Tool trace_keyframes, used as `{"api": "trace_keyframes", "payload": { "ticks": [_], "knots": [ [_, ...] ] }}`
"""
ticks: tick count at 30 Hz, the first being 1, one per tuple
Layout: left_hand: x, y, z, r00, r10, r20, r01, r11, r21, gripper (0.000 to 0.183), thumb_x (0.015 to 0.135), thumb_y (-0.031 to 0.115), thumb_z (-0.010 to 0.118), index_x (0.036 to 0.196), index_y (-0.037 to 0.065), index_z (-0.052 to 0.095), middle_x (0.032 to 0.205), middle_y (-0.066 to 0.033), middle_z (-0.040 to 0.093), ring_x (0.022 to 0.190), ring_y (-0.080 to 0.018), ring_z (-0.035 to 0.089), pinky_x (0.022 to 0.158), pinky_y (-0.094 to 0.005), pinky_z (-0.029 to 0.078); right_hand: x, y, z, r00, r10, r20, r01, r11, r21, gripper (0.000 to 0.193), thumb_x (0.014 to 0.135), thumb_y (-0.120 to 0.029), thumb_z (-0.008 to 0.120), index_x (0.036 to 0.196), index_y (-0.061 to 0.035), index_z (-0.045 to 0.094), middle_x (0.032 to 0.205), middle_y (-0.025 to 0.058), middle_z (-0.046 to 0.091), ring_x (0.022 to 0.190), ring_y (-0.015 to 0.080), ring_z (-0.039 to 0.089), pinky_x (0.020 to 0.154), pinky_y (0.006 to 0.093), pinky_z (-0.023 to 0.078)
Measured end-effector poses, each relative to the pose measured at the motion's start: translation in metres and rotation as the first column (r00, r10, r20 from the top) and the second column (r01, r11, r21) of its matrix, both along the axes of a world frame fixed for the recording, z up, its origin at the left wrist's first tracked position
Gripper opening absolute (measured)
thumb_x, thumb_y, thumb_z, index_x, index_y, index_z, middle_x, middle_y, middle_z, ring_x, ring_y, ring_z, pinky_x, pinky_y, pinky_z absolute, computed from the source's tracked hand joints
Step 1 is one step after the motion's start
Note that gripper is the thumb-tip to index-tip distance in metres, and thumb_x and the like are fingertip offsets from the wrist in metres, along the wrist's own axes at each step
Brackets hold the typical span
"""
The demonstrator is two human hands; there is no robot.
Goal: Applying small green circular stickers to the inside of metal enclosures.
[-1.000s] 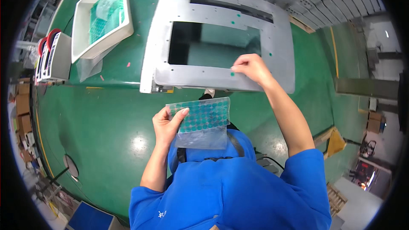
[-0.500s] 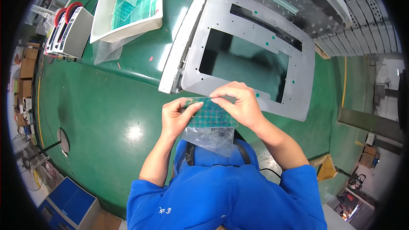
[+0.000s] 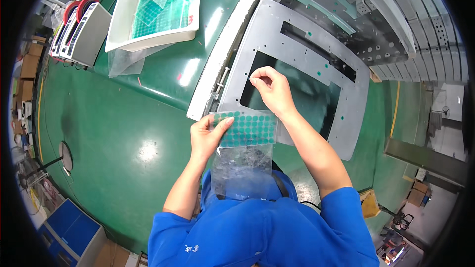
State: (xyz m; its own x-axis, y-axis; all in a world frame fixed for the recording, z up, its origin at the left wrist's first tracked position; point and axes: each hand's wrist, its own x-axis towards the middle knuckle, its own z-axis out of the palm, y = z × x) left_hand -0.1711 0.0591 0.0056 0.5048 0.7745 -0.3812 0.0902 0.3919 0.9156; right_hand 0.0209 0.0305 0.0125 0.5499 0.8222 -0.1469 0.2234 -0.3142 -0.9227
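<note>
My left hand [image 3: 205, 138] pinches the left edge of a sheet of round green stickers [image 3: 250, 129] between thumb and fingers. Clear backing film [image 3: 241, 168] hangs from the sheet over my lap. Raised to the right of it, my right hand [image 3: 275, 94] has thumb and forefinger pressed together; whatever is between the tips is too small to make out. That hand is above a grey metal panel [image 3: 354, 101], near the left side of its large rectangular opening. Several green dots [image 3: 319, 73] show on the panel's face, among small holes.
On the green table [image 3: 168, 69] at the far left stands a white bin [image 3: 175, 37] with more green sticker sheets. White boxy devices with red rings [image 3: 89, 32] are left of it. A grey metal housing [image 3: 341, 20] rises behind the panel. Green floor [image 3: 123, 168] lies below.
My right hand has left the sticker sheet and moved up and forward over the panel. The left hand still holds the sheet, whose film now hangs straighter. The view has shifted slightly.
</note>
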Motion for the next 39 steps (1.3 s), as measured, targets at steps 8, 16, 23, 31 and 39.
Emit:
{"api": "trace_keyframes", "payload": {
  "ticks": [8,16,23,31,39],
  "knots": [
    [0.000,-0.003,-0.008,0.999,-0.013,0.048,0.014,1.000,-0.027,0.014,0.073,0.009,0.068,0.082,0.000,0.064,0.072,-0.0006,0.062,0.063,-0.0035,0.052,0.056,-0.0175,0.042,0.002,0.012,-0.014,1.000,0.002,0.003,-0.002,0.999,-0.047,0.010,0.075,-0.009,0.059,0.081,-0.0013,0.058,0.075,0.0066,0.061,0.069,0.0134,0.058,0.064,0.0258,0.046],
    [0.001,-0.003,-0.010,0.998,-0.016,0.057,0.017,1.000,-0.024,0.013,0.073,0.009,0.068,0.082,0.000,0.064,0.070,0.0005,0.061,0.061,-0.0028,0.050,0.055,-0.0165,0.040,-0.001,0.015,-0.013,0.999,-0.027,-0.022,0.026,0.998,-0.061,0.008,0.077,-0.006,0.058,0.082,-0.0001,0.057,0.071,0.0038,0.059,0.067,0.0095,0.055,0.062,0.0225,0.044],
    [0.001,-0.003,-0.010,0.998,-0.015,0.059,0.017,1.000,-0.022,0.013,0.073,0.010,0.068,0.081,0.000,0.064,0.067,0.0015,0.059,0.059,-0.0024,0.049,0.053,-0.0166,0.039,-0.004,0.016,-0.012,0.998,-0.057,0.004,0.057,0.995,-0.086,0.008,0.078,-0.006,0.057,0.082,0.0006,0.057,0.071,0.0026,0.058,0.065,0.0084,0.055,0.061,0.0217,0.044],
    [0.002,-0.004,-0.008,0.999,-0.006,0.051,0.008,0.999,-0.043,0.015,0.073,0.010,0.069,0.082,-0.001,0.064,0.070,-0.0005,0.061,0.061,-0.0036,0.052,0.056,-0.0175,0.042,-0.010,0.017,-0.008,0.991,-0.085,0.103,0.092,0.993,-0.071,0.010,0.076,-0.008,0.059,0.082,-0.0003,0.058,0.072,0.0042,0.059,0.064,0.0090,0.056,0.060,0.0221,0.045],
    [0.003,-0.005,-0.007,0.998,-0.005,0.055,0.004,1.000,0.004,0.016,0.073,0.011,0.068,0.083,-0.001,0.064,0.071,-0.0009,0.062,0.062,-0.0040,0.052,0.057,-0.0179,0.042,-0.007,0.018,-0.005,0.984,-0.154,-0.087,0.151,0.988,-0.038,0.023,0.070,-0.007,0.061,0.092,-0.0030,0.054,0.073,0.0090,0.062,0.066,0.0152,0.060,0.062,0.0263,0.047]
  ]
}}
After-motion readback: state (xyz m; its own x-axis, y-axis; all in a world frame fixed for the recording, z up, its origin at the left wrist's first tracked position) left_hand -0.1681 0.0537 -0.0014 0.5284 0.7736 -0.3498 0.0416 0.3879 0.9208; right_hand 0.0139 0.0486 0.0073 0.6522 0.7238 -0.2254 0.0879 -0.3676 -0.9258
